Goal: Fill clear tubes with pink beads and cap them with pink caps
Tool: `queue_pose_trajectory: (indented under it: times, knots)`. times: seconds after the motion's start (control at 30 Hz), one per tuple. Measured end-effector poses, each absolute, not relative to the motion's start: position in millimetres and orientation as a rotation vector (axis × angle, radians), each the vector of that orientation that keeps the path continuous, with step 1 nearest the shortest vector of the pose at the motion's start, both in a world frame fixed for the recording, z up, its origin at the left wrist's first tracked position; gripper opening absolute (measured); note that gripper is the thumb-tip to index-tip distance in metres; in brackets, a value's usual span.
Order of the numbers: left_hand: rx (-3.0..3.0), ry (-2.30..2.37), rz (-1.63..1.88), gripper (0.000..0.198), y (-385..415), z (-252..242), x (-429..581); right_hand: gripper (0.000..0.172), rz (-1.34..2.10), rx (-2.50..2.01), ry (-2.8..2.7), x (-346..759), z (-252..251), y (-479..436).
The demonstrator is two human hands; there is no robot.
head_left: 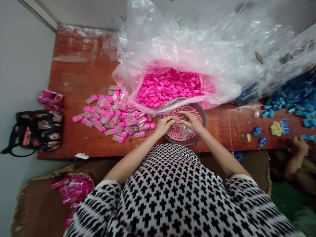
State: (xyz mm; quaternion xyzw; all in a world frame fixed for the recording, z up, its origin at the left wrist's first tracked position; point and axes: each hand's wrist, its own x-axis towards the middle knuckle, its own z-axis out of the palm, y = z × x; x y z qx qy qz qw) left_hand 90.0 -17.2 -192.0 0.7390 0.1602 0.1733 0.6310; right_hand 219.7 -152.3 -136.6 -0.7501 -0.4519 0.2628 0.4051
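Observation:
Above a grey bowl [203, 116] of pink beads [172, 133], my left hand [164, 126] is closed on a small clear bottle [175, 119] that appears to have pink beads in it. From the other side, the curled fingers of my right hand [190, 121] close on the same bottle; its far end is hidden by them. Below my right hand, another clear piece [184, 132] lies on the beads. Behind the bowl, a large clear plastic bag [212, 89] gapes over a heap of bright pink caps [170, 87]. Left of the bowl lie several bead-filled bottles with pink caps [111, 115].
On the wooden table [79, 75], pink packs [50, 98] and a patterned black bag [49, 130] sit at the left. A carton [32, 204] with pink packs stands below. Blue containers [296, 95] and another person's hand [300, 144] are at the right.

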Motion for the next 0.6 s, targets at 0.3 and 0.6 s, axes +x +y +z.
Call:
queue_pose_trajectory:
  times: [0.3, 0.6]
  knots:
    - [1.756, 0.115, 0.364, 0.029, -3.9, -189.5, 86.7, 0.032, 0.664, -1.896, -1.537, 218.2, -124.6, -150.9]
    - [1.818, -0.006, 0.316, 0.025, -3.8, -184.9, 83.7, 0.021, 0.689, -2.075, -1.732, 221.5, -123.7, -162.1]
